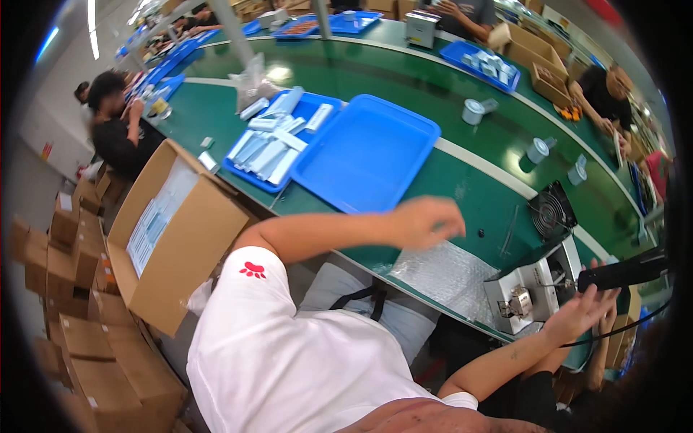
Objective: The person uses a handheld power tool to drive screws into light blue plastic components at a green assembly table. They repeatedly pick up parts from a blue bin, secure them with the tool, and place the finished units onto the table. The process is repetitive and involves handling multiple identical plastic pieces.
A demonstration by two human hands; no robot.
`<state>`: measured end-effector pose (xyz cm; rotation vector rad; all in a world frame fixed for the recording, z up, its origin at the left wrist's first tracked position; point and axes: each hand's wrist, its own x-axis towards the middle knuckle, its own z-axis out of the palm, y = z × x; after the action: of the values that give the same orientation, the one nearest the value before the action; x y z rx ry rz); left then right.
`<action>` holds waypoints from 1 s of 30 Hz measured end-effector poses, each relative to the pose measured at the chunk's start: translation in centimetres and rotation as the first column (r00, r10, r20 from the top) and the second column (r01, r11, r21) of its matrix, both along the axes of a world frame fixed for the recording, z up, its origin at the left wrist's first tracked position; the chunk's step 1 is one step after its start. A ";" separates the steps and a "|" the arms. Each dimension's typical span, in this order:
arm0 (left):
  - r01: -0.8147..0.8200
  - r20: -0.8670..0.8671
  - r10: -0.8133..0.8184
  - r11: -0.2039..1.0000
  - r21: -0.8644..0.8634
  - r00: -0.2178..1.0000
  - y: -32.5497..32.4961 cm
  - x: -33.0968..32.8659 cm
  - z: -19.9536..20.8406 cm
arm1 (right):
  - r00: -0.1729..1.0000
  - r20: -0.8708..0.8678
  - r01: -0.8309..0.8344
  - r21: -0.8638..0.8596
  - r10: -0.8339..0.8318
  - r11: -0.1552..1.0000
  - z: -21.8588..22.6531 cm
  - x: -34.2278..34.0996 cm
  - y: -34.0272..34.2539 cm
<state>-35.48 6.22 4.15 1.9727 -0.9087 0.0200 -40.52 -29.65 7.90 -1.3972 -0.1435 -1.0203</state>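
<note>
My left hand (430,222) hangs above the bench beside the empty blue tray (354,155). It is slightly blurred, its fingers loosely bent and apart, and I see nothing in it. Below it lies a sheet of bubble wrap (451,278). My right hand (583,315) is at the bench's right end with its fingers stretched out, just under a black rod-shaped tool with a cable (624,271). Whether it touches that tool is hard to tell. Close by stands a metal device (527,292) with a small motor-like part, and behind it a black fan (553,209).
A blue tray (229,164) holds several white and light-blue boxes. An open carton (184,238) stands at my left, with stacked cartons (101,361) beyond. Round white parts (473,112) lie on the green belt. Co-workers (610,90) sit across it, and another person's arm (600,353) is beside my right hand.
</note>
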 end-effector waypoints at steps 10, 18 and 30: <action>0.790 0.072 -0.811 0.583 0.189 0.581 -10.8 -15.4 -13.3 | 0.926 0.324 0.322 -0.410 -0.193 0.853 2.3 -0.1 13.3; 0.647 0.019 -0.939 0.250 0.720 0.342 -19.8 -16.9 -19.6 | 0.947 0.096 -0.111 -0.796 0.306 0.595 -6.8 8.9 20.8; 0.721 -0.431 -0.582 0.494 0.487 0.690 -16.3 -16.4 -16.5 | 0.912 -0.100 -0.336 -0.735 0.397 0.588 -12.4 9.7 22.1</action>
<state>-51.86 -10.12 -12.38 1.9919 -1.6317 -1.0665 -30.81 -7.52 -4.48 -1.9530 -0.9743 -0.6620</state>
